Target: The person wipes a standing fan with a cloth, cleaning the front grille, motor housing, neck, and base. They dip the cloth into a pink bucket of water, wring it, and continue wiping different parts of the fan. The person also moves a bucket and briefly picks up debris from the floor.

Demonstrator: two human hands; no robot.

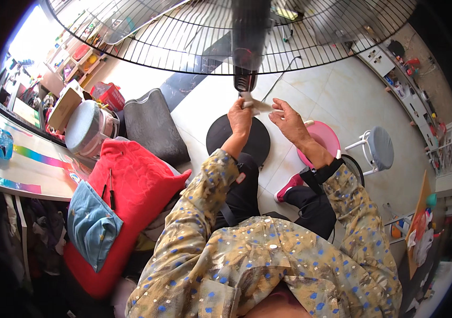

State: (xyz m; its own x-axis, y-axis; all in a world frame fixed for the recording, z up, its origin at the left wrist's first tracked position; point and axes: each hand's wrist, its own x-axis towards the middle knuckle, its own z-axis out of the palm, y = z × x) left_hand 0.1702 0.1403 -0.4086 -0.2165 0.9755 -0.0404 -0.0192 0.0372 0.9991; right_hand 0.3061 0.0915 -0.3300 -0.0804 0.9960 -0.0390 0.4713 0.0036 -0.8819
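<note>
A standing fan rises in front of me, with its wire guard (pixel 162 49) across the top of the view and a black post (pixel 245 81) running down from it. My left hand (pixel 240 118) pinches a crumpled whitish cloth or tissue (pixel 255 105) just below the post's dark section. To the right of it, my right hand (pixel 289 121) has its fingers apart, their tips close to the loose end of the cloth; whether they touch it I cannot tell. The fan's round black base (pixel 238 137) lies on the floor beneath my hands.
Left are a red cushion (pixel 130 171) bearing a screwdriver (pixel 112 194), a blue cloth (pixel 93 226), a grey mat (pixel 156 127) and a padded stool (pixel 83 127). Right are a pink basin (pixel 323 139) and another stool (pixel 380 148). A thin cable (pixel 279 79) runs behind the post.
</note>
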